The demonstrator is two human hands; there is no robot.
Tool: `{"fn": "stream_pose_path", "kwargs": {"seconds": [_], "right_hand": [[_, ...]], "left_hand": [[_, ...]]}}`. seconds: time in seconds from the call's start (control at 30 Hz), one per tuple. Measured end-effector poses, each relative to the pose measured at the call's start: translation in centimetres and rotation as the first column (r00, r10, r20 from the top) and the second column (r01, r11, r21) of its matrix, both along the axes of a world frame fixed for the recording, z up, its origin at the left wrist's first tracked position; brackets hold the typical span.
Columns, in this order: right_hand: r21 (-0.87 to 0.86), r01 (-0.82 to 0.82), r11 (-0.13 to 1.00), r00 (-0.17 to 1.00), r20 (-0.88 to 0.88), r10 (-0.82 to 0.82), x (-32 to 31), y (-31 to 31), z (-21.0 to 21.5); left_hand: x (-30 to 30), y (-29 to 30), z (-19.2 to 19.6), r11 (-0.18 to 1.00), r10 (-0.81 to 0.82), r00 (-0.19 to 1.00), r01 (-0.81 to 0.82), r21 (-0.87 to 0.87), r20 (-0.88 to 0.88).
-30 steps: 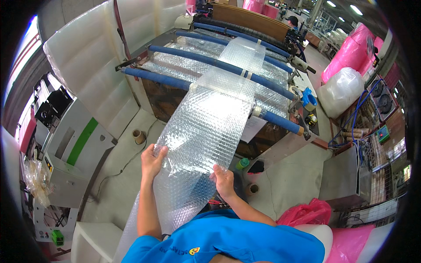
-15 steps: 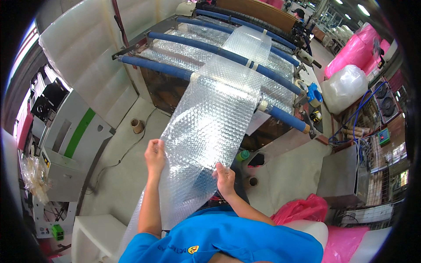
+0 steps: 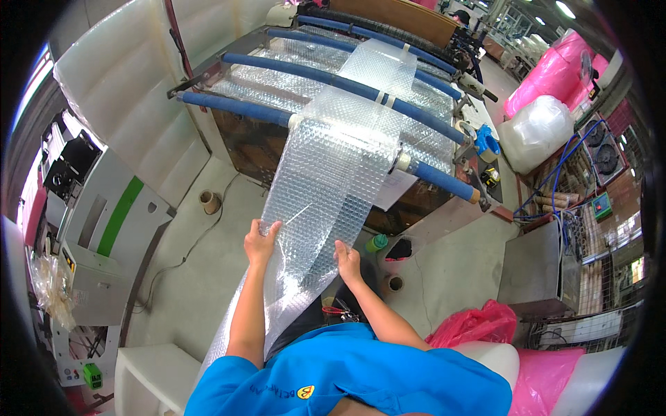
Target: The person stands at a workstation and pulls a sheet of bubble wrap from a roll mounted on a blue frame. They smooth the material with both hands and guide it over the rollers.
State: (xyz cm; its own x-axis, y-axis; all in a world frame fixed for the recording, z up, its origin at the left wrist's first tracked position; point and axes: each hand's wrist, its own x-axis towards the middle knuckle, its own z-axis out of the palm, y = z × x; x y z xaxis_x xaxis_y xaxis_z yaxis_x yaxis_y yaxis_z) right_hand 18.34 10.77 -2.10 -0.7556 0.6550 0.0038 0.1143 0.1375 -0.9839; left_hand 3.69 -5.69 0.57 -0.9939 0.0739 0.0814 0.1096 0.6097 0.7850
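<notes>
A long sheet of clear bubble wrap [image 3: 326, 180] runs down from the blue rollers [image 3: 333, 80] of a machine toward me. My left hand [image 3: 259, 240] grips the sheet's left edge. My right hand [image 3: 347, 261] holds the right edge, a little lower. The sheet hangs taut between both hands and trails past my left arm toward the floor.
A white and green machine cabinet [image 3: 111, 236] stands at the left. A cardboard tube [image 3: 208, 202] sits on the floor. A green bottle [image 3: 377, 243] and another tube [image 3: 394, 283] lie under the machine. Pink bags [image 3: 479, 322] and a clear bag [image 3: 534, 132] are at the right.
Both hands stay on the sheet's edges and sit a little higher and closer to the machine. More bubble wrap trails down beside my left arm.
</notes>
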Motion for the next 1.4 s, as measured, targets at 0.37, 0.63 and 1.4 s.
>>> {"fn": "stream_pose_path", "kwargs": {"seconds": [0.37, 0.63, 1.4], "right_hand": [[0.013, 0.013, 1.0, 0.999, 0.048, -0.013, -0.5, 1.2, -1.8], [-0.016, 0.013, 1.0, 0.999, 0.052, -0.012, -0.5, 1.2, -2.1], [0.028, 0.323, 0.946, 0.929, -0.198, -0.312, -9.3, 9.8, 8.9]], "left_hand": [[-0.2, 1.0, 0.0, 0.999, -0.022, 0.997, 0.025, -0.038, 0.076], [-0.5, 1.3, -2.3, 0.996, -0.024, 0.999, 0.027, -0.083, 0.03], [-9.0, 11.1, 11.5, 0.985, -0.158, 0.984, 0.151, 0.089, 0.082]]}}
